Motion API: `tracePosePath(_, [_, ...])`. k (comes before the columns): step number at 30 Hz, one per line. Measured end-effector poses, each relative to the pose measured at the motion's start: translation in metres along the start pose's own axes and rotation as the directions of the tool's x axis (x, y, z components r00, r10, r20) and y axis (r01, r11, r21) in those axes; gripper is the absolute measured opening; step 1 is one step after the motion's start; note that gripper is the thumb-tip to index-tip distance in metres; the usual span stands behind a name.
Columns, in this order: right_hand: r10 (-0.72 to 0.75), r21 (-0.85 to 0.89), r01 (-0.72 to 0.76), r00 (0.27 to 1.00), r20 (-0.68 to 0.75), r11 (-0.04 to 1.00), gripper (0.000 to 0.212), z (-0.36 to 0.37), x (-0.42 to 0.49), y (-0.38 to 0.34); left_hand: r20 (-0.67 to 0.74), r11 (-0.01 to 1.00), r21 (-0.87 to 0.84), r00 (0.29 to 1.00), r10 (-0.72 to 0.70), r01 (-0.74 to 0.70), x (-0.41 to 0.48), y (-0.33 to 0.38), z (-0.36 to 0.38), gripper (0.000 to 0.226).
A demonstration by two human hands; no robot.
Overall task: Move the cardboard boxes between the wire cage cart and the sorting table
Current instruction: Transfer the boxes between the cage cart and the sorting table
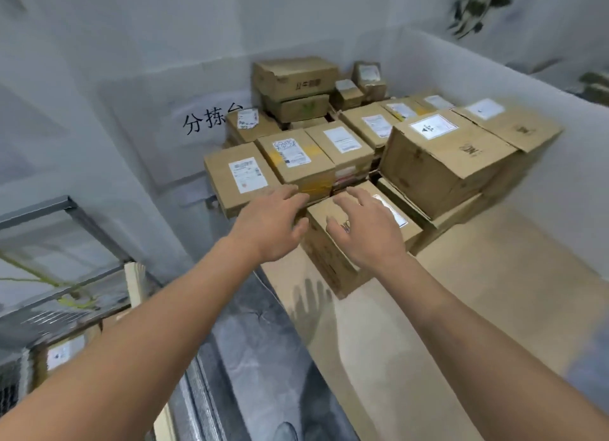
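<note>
Seen from the head camera, a person's left hand and right hand, both with fingers spread and holding nothing, reach over a small cardboard box. It sits at the near edge of a pile of labelled boxes on the sorting table (whether they touch it cannot be told). The wire cage cart, lower left, holds at least one labelled box. Most parcels appear to be on the table, so the job looks well advanced but unfinished.

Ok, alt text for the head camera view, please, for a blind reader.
Left hand and right hand, open, reach over a small cardboard box on a sorting table piled with labelled boxes; a wire cage cart stands lower left.
</note>
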State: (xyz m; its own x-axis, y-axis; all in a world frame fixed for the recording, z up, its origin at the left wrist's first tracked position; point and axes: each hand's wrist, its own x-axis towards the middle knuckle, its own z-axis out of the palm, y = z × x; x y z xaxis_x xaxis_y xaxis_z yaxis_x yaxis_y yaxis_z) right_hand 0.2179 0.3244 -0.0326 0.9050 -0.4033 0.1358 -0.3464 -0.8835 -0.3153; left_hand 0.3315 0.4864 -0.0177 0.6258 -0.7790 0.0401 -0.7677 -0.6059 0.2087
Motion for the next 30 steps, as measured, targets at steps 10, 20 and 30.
tracePosePath(10, [0.208,-0.043,-0.205,0.975,0.078,0.978,0.052,0.024,0.017,0.106,0.151,0.994,-0.053,0.983,0.101,-0.094,0.08,0.059,0.076,0.056])
tracePosePath(20, [0.24,-0.062,-0.232,0.951,0.196,0.971,0.053,0.085,0.051,0.197,0.302,0.998,0.002,0.952,-0.059,0.061,0.116,0.088,0.163,0.06])
tracePosePath(30, [0.26,-0.19,-0.213,0.926,0.273,0.958,0.056,0.121,0.058,0.234,0.325,0.968,0.008,0.914,-0.241,0.252,0.108,0.094,0.213,0.058])
